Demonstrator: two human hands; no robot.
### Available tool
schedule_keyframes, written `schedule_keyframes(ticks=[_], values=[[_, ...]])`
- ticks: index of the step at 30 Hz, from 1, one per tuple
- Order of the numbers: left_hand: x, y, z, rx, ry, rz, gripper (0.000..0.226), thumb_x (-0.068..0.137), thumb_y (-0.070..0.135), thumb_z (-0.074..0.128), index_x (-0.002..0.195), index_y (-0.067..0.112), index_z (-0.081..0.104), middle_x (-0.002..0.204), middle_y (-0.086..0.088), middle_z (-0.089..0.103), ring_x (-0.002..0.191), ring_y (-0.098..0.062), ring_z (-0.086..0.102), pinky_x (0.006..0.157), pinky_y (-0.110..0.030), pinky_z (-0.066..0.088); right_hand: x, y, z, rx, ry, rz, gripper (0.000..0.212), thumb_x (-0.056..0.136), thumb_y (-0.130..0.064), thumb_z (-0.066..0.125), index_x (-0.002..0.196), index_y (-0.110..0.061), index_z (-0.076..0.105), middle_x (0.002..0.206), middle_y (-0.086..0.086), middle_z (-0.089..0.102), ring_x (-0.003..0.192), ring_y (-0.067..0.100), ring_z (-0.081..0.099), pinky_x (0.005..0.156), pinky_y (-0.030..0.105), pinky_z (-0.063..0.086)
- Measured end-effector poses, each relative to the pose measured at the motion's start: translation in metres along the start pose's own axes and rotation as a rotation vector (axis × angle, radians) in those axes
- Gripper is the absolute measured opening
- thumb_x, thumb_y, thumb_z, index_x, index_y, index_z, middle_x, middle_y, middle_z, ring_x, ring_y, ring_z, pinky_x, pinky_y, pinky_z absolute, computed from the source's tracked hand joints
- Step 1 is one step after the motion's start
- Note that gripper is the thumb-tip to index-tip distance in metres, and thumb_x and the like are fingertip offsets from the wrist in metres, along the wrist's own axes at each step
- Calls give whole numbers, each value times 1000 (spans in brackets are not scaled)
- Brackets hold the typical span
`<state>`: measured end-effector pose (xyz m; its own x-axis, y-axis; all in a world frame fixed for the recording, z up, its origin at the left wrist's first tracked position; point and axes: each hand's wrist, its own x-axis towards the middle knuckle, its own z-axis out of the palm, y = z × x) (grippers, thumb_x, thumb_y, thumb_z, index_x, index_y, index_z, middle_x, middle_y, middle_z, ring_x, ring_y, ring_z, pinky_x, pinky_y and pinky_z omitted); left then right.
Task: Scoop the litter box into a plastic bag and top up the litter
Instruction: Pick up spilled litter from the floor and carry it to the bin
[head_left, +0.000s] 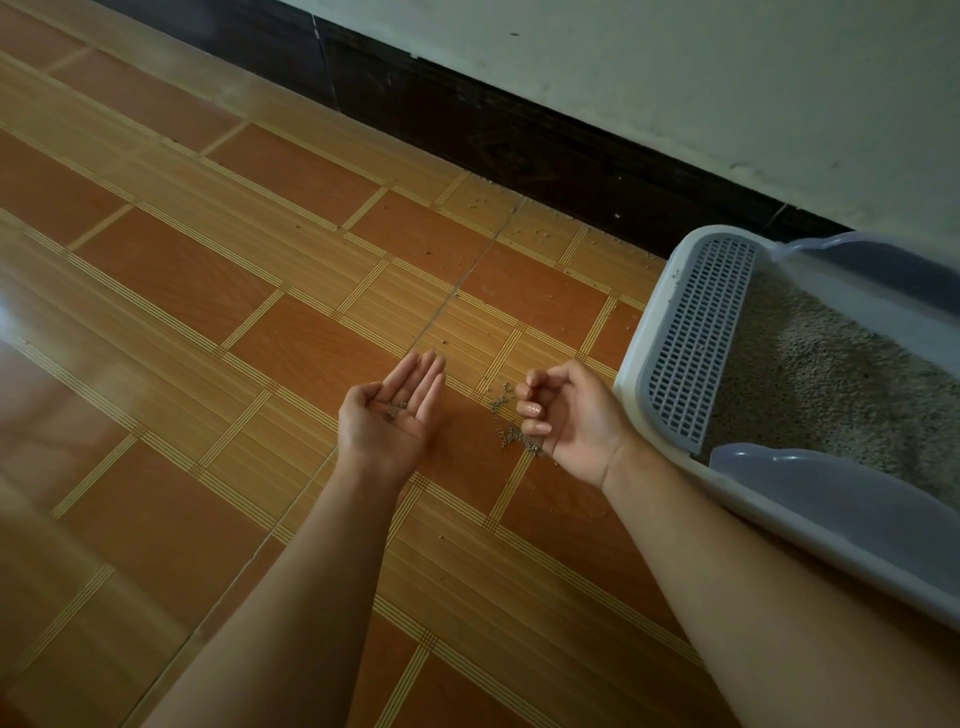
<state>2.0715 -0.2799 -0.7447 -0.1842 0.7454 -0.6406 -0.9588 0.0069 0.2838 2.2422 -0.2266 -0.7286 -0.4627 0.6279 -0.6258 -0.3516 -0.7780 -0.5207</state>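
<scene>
A white litter box (636, 358) with a slotted grey step plate (696, 338) and translucent blue-grey rim guards stands on the floor at the right, filled with pale grainy litter (831, 384). My left hand (392, 415) is held palm up over the floor, flat and cupped, with a few litter grains resting in it. My right hand (569, 415) hovers just left of the box, fingers curled and pinched together above a small heap of spilled litter grains (506, 415) on the floor. Whether grains sit between its fingertips I cannot tell.
The floor is orange-brown tile with striped bands (208, 312). Stray grains lie scattered toward the dark skirting board (519, 150) below a pale wall (675, 78). No bag or scoop is in view.
</scene>
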Motion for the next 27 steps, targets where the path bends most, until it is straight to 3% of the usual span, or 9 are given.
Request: schedule_keyframes(ticks=[6,9,12,15,18,23,25,27], values=[[1,1,-5,11,7,1,47,94,14,21,105,-11,60,104,-26,68,91,-35,70,86,-41,54,5,9,-7,-457,294,-29,28,98,-13,39,70,-10,42,62,2,42,49,10,35,41,19,26],[3,0,-6,16,14,-5,47,95,15,21,104,-11,60,102,-25,69,93,-36,69,90,-40,54,6,9,-6,-317,367,-8,28,97,-9,36,70,-10,43,62,4,42,49,11,36,41,20,28],[3,-2,-6,7,17,-7,47,96,16,21,103,-11,60,100,-25,69,96,-35,66,91,-40,52,4,7,-3,-142,384,26,28,97,-8,36,70,-9,45,67,7,49,58,15,45,51,22,39],[4,-2,-6,11,22,-2,47,96,16,22,101,-10,61,99,-25,70,89,-35,70,88,-40,54,4,6,-2,-186,379,5,28,97,-9,36,72,-8,49,69,8,52,63,16,50,59,25,43],[4,-1,-7,5,31,3,48,97,17,22,100,-11,61,99,-25,69,92,-35,68,91,-40,52,9,9,-5,-586,404,-48,30,99,-13,37,72,-8,50,64,4,48,55,13,44,52,23,39],[4,-2,-7,-7,38,-4,48,97,17,21,100,-11,60,97,-26,69,99,-36,64,91,-41,50,24,16,-13,-1614,453,-148,42,102,-26,26,71,-9,48,60,2,47,47,13,38,47,24,32],[5,-2,-7,-7,39,-6,48,97,17,21,99,-11,60,96,-26,70,99,-36,63,90,-41,50,26,20,-11,-1820,444,-159,43,102,-22,26,62,-11,38,59,1,42,48,15,37,46,24,32],[5,-2,-6,-6,41,-4,48,97,16,21,99,-11,60,95,-26,70,99,-36,63,91,-41,50,27,27,-7,-1995,425,-192,39,102,-16,29,67,-7,42,63,3,43,52,17,41,44,25,33]])
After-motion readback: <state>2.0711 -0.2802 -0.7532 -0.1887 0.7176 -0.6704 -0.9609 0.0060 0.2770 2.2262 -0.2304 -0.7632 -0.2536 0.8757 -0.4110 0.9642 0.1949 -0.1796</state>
